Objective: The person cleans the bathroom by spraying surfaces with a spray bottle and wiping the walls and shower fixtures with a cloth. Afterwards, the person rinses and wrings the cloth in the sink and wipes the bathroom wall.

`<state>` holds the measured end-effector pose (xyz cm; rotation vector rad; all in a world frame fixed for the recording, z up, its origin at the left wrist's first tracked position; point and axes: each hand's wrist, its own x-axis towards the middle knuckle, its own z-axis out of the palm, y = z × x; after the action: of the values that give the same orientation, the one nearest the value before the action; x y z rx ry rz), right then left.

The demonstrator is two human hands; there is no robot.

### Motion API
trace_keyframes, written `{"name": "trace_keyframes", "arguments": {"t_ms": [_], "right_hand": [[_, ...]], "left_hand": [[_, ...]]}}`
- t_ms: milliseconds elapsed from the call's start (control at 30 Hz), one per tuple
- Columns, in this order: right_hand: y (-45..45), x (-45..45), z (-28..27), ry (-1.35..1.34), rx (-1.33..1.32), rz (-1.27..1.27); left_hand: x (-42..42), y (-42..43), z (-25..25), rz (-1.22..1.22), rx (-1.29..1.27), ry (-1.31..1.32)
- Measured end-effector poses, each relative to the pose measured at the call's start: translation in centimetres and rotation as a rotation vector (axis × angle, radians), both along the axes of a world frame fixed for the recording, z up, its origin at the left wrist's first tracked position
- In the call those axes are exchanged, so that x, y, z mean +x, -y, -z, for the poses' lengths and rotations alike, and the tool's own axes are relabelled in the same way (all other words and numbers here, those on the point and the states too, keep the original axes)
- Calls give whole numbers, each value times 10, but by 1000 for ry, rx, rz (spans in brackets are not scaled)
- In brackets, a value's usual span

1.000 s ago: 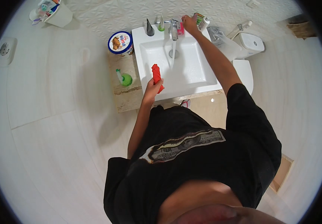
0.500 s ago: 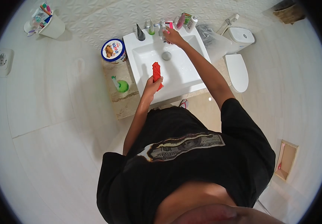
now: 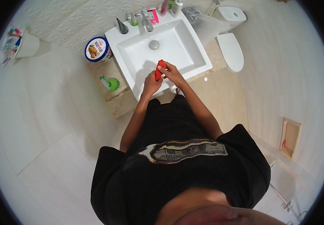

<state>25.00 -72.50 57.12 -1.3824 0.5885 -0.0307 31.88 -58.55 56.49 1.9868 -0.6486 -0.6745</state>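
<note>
A bunched red cloth is held over the near part of the white sink. My left hand is closed around its lower end. My right hand grips the cloth from the right side, thumb over its upper part. The fingers beneath the cloth are partly hidden. Beyond the hands, the chrome faucet stands at the back of the sink above the round drain.
Left of the sink, a waffle tub and a green spray bottle stand on the stone counter. A dark tube and a white bottle stand on the sink's back ledge. A toilet is at the right.
My right hand has left the faucet and come back to grip the red cloth. My left hand still holds the cloth, now with its lower end. The head view has shifted.
</note>
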Motion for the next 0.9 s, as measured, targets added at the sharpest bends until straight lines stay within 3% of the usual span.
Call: {"name": "trace_keyframes", "arguments": {"t_ms": [67, 167, 300, 433, 567, 633, 767, 900], "right_hand": [[17, -11, -2, -9, -90, -29], [24, -29, -10, 38, 18, 186], [37, -53, -9, 95, 344, 412], [62, -78, -27, 187, 484, 435], [92, -109, -48, 309, 381, 244], [109, -127, -56, 376, 317, 118], [135, -159, -58, 614, 453, -169], [136, -169, -53, 516, 522, -79]], "left_hand": [[-3, 5, -1, 53, -3, 52], [-9, 16, -17, 41, -19, -24], [-15, 32, -21, 28, -36, 67], [-38, 49, -30, -1, -145, -70], [-71, 63, -41, 33, -291, -474], [-79, 64, -38, 82, -376, -832], [-89, 66, -27, 314, -685, -1366], [-112, 73, -70, 79, -347, -831]]}}
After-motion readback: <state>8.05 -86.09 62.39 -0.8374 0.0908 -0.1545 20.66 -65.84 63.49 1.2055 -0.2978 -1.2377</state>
